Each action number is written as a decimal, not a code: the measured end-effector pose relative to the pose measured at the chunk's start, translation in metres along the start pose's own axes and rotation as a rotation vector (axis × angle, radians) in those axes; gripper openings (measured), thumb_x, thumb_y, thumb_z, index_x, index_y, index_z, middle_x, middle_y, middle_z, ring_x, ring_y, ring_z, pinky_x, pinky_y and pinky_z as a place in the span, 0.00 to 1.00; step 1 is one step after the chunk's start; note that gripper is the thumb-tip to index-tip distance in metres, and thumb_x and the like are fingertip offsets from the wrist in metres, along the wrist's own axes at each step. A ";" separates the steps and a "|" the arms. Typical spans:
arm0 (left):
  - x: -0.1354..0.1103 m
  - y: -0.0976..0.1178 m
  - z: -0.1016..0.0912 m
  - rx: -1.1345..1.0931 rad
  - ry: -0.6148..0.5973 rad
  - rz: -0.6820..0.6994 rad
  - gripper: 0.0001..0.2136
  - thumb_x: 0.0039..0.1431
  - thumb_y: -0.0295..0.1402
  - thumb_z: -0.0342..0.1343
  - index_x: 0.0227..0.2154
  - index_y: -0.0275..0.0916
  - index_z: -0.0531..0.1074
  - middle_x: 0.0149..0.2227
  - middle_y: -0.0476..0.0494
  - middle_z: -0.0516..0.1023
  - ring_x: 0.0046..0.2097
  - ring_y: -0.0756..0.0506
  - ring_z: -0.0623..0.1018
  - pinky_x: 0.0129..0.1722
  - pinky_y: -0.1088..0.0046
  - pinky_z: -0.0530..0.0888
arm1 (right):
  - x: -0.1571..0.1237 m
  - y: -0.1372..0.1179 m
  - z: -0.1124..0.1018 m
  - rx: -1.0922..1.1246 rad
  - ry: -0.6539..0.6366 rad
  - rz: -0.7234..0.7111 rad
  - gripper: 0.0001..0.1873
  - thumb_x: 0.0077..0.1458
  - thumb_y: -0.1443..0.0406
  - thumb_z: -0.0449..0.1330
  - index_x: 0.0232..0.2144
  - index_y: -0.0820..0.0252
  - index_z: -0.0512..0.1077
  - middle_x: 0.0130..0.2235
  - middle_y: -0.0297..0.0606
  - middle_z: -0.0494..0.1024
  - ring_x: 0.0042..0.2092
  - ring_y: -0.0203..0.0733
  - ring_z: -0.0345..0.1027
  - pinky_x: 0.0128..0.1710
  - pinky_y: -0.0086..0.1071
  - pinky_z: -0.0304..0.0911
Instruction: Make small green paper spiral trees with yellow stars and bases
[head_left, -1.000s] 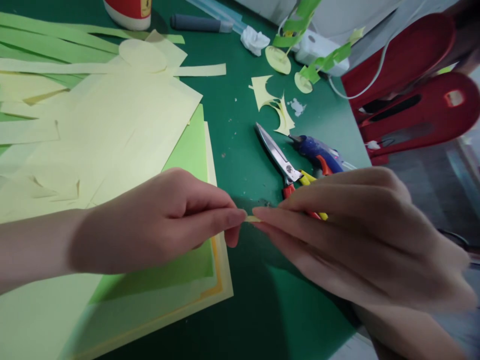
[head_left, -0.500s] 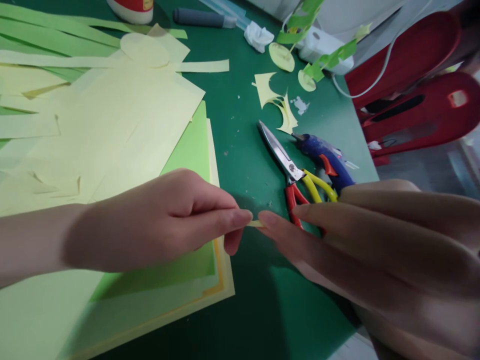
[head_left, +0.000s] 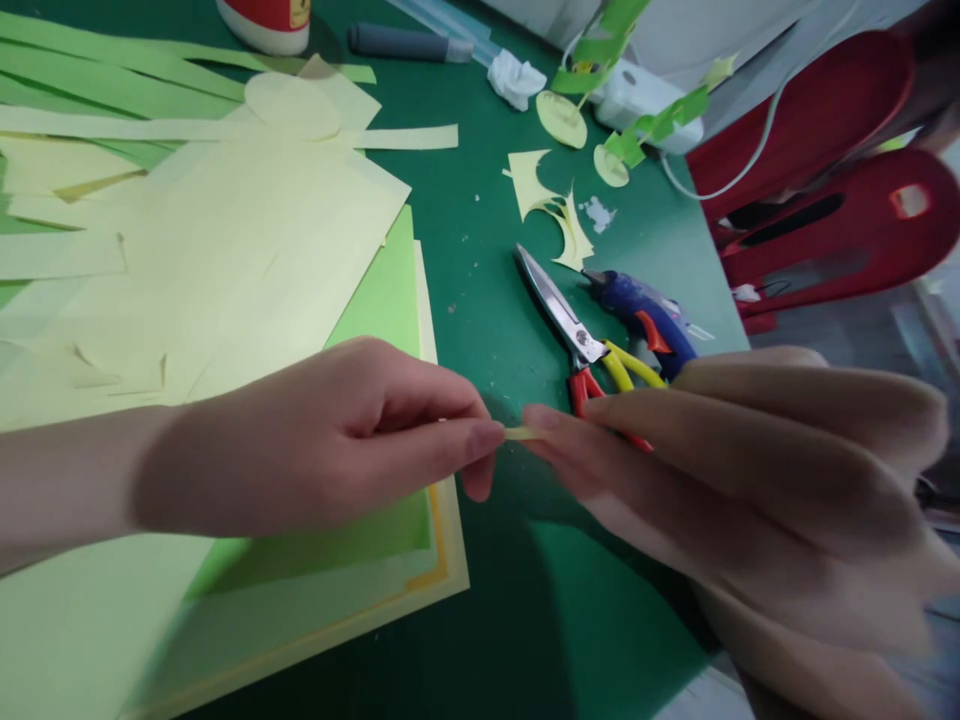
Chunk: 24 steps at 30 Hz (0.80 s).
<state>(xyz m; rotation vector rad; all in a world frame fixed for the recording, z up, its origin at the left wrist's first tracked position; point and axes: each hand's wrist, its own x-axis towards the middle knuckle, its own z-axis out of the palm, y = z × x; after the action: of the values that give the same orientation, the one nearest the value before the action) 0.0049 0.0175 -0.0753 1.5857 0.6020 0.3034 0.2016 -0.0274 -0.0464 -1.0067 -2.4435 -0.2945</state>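
Observation:
Between my two hands stretches a thin pale yellow paper strip [head_left: 519, 434], of which only a short length shows. My left hand [head_left: 337, 440] pinches one end between thumb and curled forefinger, above the edge of a stack of green and yellow paper [head_left: 382, 540]. At the other end, the thumb and forefinger of my right hand [head_left: 720, 480] are closed on the strip, its other fingers stretched out. Just beyond the right fingers lie scissors [head_left: 559, 305] with red and yellow handles, partly hidden by that hand. Beside them rests a blue glue gun [head_left: 641, 310].
Pale yellow sheets [head_left: 225, 250] and green strips [head_left: 112, 60] cover the left side. Curved paper scraps [head_left: 551, 195], crumpled tissue [head_left: 516, 80], a grey pen-like tool [head_left: 405, 43] and a glue bottle [head_left: 270, 25] lie farther back. A white power strip [head_left: 645, 100] and red chairs [head_left: 832, 220] are right.
My right hand has shifted slightly up and its outstretched fingers have moved a little. The left fingertips have edged slightly right. Both hands still hold the strip.

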 end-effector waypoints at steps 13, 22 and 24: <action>0.000 0.001 0.002 0.018 0.028 -0.007 0.13 0.59 0.34 0.46 0.23 0.40 0.70 0.16 0.55 0.52 0.18 0.54 0.55 0.14 0.80 0.52 | 0.015 0.008 -0.002 0.023 0.008 -0.111 0.07 0.44 0.67 0.66 0.27 0.58 0.71 0.25 0.32 0.74 0.25 0.34 0.66 0.21 0.29 0.64; -0.001 -0.003 0.003 0.012 0.046 0.006 0.12 0.59 0.34 0.46 0.23 0.40 0.70 0.15 0.55 0.53 0.17 0.55 0.55 0.14 0.81 0.52 | 0.014 0.008 0.006 0.189 0.070 -0.010 0.08 0.42 0.69 0.67 0.25 0.59 0.70 0.27 0.34 0.70 0.27 0.33 0.63 0.25 0.32 0.61; -0.001 -0.003 0.003 0.009 0.041 0.003 0.13 0.59 0.35 0.46 0.23 0.40 0.70 0.15 0.55 0.53 0.17 0.55 0.55 0.14 0.81 0.52 | 0.011 0.008 0.006 0.211 0.078 -0.010 0.08 0.42 0.71 0.67 0.26 0.61 0.71 0.28 0.34 0.70 0.27 0.33 0.64 0.26 0.32 0.61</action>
<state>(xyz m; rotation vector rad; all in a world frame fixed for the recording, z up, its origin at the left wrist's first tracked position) 0.0052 0.0143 -0.0786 1.5927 0.6338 0.3365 0.1991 -0.0129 -0.0459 -0.8761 -2.3516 -0.0755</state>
